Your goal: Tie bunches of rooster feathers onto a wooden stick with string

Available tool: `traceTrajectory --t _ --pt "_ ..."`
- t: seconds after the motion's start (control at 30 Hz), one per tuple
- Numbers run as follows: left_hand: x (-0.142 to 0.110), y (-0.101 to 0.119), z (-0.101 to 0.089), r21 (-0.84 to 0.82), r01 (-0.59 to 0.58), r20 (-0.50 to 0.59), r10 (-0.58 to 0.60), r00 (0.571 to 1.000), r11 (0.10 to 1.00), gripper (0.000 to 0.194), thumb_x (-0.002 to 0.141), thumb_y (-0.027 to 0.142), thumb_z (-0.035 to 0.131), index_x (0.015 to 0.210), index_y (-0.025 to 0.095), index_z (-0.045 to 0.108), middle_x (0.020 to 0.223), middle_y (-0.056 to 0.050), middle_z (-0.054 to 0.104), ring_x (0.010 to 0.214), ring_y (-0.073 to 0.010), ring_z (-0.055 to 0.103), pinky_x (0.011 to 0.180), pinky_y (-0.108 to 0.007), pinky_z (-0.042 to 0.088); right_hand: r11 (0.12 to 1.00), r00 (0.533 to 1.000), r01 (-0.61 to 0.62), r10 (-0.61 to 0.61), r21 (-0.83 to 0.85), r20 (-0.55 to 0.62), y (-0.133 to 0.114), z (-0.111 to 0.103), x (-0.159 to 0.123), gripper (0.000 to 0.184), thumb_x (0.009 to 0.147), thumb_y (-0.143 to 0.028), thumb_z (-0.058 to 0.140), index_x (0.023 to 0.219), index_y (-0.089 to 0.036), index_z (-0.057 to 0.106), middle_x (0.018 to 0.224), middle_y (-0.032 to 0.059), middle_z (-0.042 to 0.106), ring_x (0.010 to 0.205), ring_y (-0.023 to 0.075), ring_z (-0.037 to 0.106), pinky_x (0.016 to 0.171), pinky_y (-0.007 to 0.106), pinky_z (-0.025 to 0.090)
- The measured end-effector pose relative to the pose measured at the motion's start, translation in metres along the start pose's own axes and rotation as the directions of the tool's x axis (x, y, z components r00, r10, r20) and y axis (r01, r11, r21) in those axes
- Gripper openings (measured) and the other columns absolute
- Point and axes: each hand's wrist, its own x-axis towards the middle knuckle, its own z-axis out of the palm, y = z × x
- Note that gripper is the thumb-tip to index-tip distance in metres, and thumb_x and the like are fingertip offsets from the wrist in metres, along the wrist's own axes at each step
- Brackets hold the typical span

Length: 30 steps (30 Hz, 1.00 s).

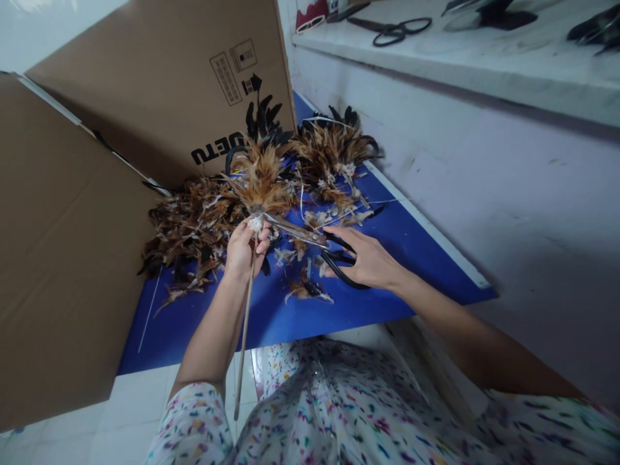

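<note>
My left hand (243, 248) is closed round a feather duster just below its feathers, where pale quill ends bunch together. Brown and black feathers (264, 177) fan out above the fist, and the thin wooden stick (246, 323) slants down toward my lap. In my right hand (365, 258) are black-handled scissors (314, 237), fingers through the loops. Their blades reach left to the pale quill ends beside my left hand. Whether the blades are parted there is hard to make out.
Loose feathers (194, 226) are heaped on the blue tabletop (300, 323). Another feather bunch (329, 152) lies behind, near the wall. Tall cardboard (145, 84) stands at the left and back. A second pair of scissors (392, 29) rests on the white ledge (460, 64).
</note>
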Motion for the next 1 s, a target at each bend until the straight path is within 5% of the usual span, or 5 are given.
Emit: traceTrajectory --t 0.63,1.0 --pt "-0.011 -0.005 0.005 0.041 0.016 0.005 -0.016 1.000 0.999 0.023 0.069 0.017 0.072 0.078 0.016 0.051 0.066 0.002 0.048 0.053 -0.0048 0.046 0.036 -0.012 0.024 0.997 0.996 0.061 -0.064 -0.047 -0.060 -0.006 0.004 0.000 0.075 0.072 -0.049 0.075 0.138 -0.025 0.050 0.130 0.0081 0.061 0.116 0.0256 0.061 0.100 0.040 0.050" --pt "-0.014 -0.010 0.002 0.144 0.003 -0.001 -0.003 1.000 0.990 0.024 0.073 0.026 0.071 0.084 0.017 0.051 0.069 -0.002 0.059 0.051 -0.0063 0.047 0.037 -0.013 0.024 0.996 0.996 0.074 -0.076 -0.039 -0.053 -0.007 0.005 0.002 0.060 0.079 -0.045 0.068 0.135 -0.026 0.054 0.133 0.0057 0.061 0.120 0.0266 0.060 0.105 0.044 0.047"
